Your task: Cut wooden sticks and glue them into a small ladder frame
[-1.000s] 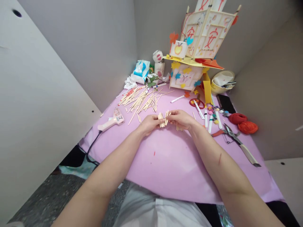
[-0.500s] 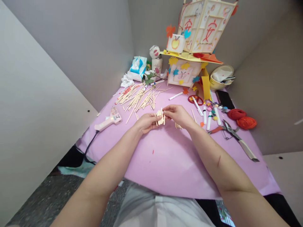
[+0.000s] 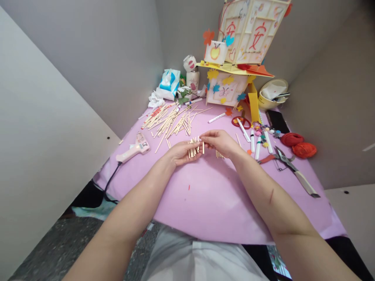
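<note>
Several short wooden sticks [image 3: 193, 147] lie bunched across the cupped left hand [image 3: 181, 152], its fingers curled under them just above the purple table cover [image 3: 211, 195], while the right hand [image 3: 220, 142] pinches narrow on one stick at the bundle's right edge. Judging from this, the step is sorting or squaring the cut pieces, and it would go best with the left palm kept level so nothing slides off, the right thumb and forefinger taking one stick at a time and tapping the ends flush. Far to the left of the left hand lies a pink glue gun [image 3: 133, 149] with its cord running off the table edge; its label is too small to read. Beyond both hands a heap of long sticks [image 3: 170, 121] is spread out. Past the right hand stands a paper lantern model [image 3: 234, 50] bearing red painted characters, not legible here. To the right of the right hand lie markers [image 3: 254, 140], pliers [image 3: 278, 158] and red yarn [image 3: 299, 144]
</note>
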A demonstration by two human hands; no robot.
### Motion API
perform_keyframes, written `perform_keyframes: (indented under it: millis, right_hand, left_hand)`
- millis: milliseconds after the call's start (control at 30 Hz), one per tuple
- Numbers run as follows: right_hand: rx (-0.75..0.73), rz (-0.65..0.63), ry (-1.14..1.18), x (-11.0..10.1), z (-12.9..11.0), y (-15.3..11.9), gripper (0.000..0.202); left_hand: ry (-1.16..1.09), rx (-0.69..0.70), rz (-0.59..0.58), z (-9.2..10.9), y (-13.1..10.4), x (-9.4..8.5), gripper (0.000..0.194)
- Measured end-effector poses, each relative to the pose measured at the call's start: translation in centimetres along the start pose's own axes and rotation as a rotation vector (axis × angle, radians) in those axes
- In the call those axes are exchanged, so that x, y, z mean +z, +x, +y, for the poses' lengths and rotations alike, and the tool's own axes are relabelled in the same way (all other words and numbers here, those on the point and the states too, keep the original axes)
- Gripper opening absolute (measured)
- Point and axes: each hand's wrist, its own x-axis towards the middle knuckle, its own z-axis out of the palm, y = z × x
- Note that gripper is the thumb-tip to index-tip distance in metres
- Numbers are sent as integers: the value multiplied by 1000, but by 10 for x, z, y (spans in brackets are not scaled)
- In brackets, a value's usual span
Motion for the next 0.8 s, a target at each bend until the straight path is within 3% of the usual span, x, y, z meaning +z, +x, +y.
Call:
perform_keyframes:
  millis: [167, 467, 800]
  right_hand:
    - [45, 30, 172, -2, 0, 1, 23]
    - [97, 44, 335, 6, 8, 3, 26]
    - [107, 77, 268, 18, 10, -1, 21]
  left_hand:
    - [-84, -40, -19, 0, 0, -3, 15]
    - [-143, -161, -188, -1, -2, 2, 8]
    - [-94, -54, -124, -9, 0, 2, 14]
